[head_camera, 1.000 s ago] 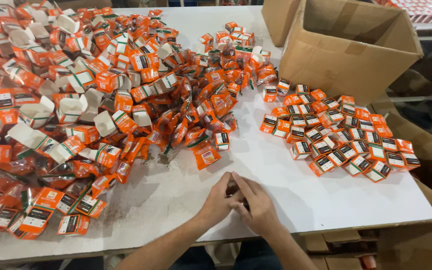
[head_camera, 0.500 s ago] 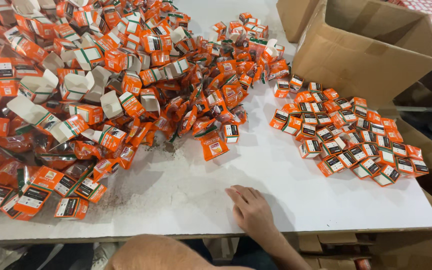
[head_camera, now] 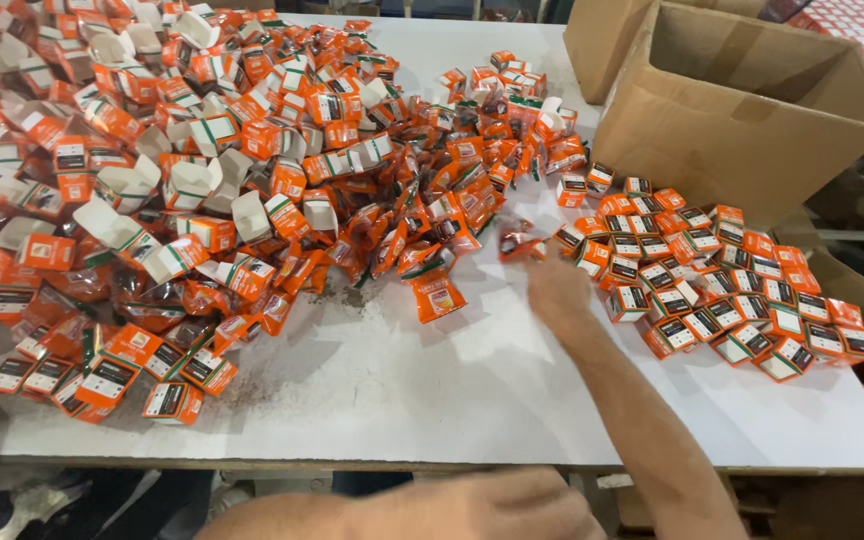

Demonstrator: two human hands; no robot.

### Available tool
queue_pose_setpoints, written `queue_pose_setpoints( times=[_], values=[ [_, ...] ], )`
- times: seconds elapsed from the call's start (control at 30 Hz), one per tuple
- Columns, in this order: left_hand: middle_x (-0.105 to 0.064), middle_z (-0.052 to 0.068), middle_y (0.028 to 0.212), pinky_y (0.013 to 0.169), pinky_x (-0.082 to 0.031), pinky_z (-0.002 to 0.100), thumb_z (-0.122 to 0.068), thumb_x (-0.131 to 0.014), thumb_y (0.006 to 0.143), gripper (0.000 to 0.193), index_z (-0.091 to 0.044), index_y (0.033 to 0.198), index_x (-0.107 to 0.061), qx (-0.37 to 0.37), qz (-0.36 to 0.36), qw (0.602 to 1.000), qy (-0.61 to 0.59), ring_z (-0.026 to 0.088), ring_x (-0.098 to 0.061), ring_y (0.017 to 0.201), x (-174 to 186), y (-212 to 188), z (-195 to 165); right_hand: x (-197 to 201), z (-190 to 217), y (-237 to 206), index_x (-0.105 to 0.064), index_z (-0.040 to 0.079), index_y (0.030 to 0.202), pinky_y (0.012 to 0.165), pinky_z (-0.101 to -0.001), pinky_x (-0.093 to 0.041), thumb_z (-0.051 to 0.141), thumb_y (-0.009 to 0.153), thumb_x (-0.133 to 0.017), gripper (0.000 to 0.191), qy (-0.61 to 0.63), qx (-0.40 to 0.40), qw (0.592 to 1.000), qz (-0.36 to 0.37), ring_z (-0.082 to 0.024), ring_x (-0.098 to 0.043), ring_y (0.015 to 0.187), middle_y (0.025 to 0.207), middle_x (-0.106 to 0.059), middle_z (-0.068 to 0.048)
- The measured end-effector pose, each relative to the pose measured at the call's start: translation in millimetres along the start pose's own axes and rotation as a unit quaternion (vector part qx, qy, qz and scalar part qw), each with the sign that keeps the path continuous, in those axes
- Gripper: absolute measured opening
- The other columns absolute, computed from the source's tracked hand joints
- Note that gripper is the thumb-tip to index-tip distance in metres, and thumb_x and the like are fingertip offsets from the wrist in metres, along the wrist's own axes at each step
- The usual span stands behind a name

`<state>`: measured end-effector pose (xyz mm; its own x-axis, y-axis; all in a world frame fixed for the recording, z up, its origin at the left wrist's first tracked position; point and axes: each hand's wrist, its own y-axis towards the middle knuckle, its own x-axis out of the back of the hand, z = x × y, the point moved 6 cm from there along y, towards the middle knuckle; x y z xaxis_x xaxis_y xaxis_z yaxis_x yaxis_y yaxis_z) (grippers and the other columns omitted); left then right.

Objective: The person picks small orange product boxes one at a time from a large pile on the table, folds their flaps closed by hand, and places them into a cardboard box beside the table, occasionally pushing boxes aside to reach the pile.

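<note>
Down at the very bottom edge, the left hand [head_camera: 472,505] sits blurred and low in front of the desk [head_camera: 432,400], and I honestly can't tell whether its grip is open or closed or has anything in it. Further up, the right hand [head_camera: 557,290] is stretched out over the white top, its fingers reaching to a small orange packet [head_camera: 520,246] that looks pinched at the fingertips, though it's blurry so I can't swear the grip is actually closed on it. That packet sits between the two heaps, just beside the neat one. On the right, closed little orange boxes [head_camera: 722,290] lie packed in tidy rows. On the left is a huge messy pile of open orange cartons and crinkly packets [head_camera: 222,170], spreading across most of the desk. One lone packet [head_camera: 438,297] lies at the pile's near edge. Farthest back on the right stands an open cardboard box [head_camera: 742,110], touching the rows.
</note>
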<state>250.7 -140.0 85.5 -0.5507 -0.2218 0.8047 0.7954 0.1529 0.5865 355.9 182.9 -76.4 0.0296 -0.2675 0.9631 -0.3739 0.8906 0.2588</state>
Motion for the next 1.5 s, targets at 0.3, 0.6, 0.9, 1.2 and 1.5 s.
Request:
queue_pose_setpoints(
  times=[0.3, 0.6, 0.9, 1.2, 1.5],
  values=[
    [-0.064, 0.012, 0.108, 0.087, -0.052, 0.047, -0.017, -0.075, 0.074, 0.030, -0.011, 0.103, -0.072, 0.403, 0.019, 0.874, 0.272, 0.034, -0.060, 0.106, -4.4, -162.2, 271.3, -20.5, 19.6, -101.5, -0.073, 0.007, 0.108, 0.079, -0.0395, -0.056, 0.005, 0.082, -0.062, 0.028, 0.419, 0.051, 0.906, -0.035, -0.031, -0.069, 0.092, 0.109, -0.070, -0.011],
    [-0.066, 0.004, 0.104, 0.091, -0.052, 0.042, -0.015, -0.070, 0.081, 0.009, -0.013, 0.090, -0.069, 0.332, 0.032, 0.849, 0.409, 0.027, -0.059, 0.111, 18.3, -151.5, 309.1, -28.9, 46.9, -123.3, -0.071, 0.008, 0.112, 0.076, -0.0446, -0.053, 0.007, 0.086, -0.061, 0.029, 0.371, 0.083, 0.924, -0.050, -0.035, -0.066, 0.088, 0.094, -0.069, -0.013],
    [-0.064, 0.011, 0.089, 0.062, -0.056, 0.046, -0.008, -0.067, 0.083, 0.017, -0.010, 0.100, -0.065, 0.349, -0.033, 0.925, 0.147, 0.033, -0.069, 0.074, -44.6, -117.7, 190.8, -21.1, 47.0, -137.2, -0.074, 0.001, 0.095, 0.056, -0.0338, -0.048, 0.028, 0.098, -0.071, 0.027, 0.495, -0.124, 0.859, 0.039, -0.020, -0.056, 0.055, 0.064, -0.065, -0.010],
    [-0.059, 0.017, 0.101, 0.062, -0.055, 0.045, 0.004, -0.064, 0.078, 0.032, -0.004, 0.109, -0.063, 0.501, -0.211, 0.834, -0.098, 0.034, -0.068, 0.069, -109.9, -144.2, 88.5, 26.3, 94.5, -182.7, -0.064, 0.007, 0.113, 0.057, -0.0339, -0.052, 0.018, 0.086, -0.070, 0.030, 0.528, -0.037, 0.848, -0.026, -0.020, -0.068, 0.061, 0.072, -0.072, -0.009],
    [-0.067, 0.019, 0.115, 0.080, -0.058, 0.044, -0.009, -0.074, 0.089, 0.016, -0.003, 0.096, -0.061, 0.404, -0.247, 0.879, 0.058, 0.038, -0.066, 0.098, -127.6, -146.7, 57.8, 13.7, 91.0, -170.7, -0.058, 0.010, 0.114, 0.061, -0.0490, -0.048, 0.024, 0.098, -0.062, 0.021, 0.421, -0.014, 0.905, -0.050, -0.040, -0.067, 0.068, 0.070, -0.068, -0.016]
  ],
)
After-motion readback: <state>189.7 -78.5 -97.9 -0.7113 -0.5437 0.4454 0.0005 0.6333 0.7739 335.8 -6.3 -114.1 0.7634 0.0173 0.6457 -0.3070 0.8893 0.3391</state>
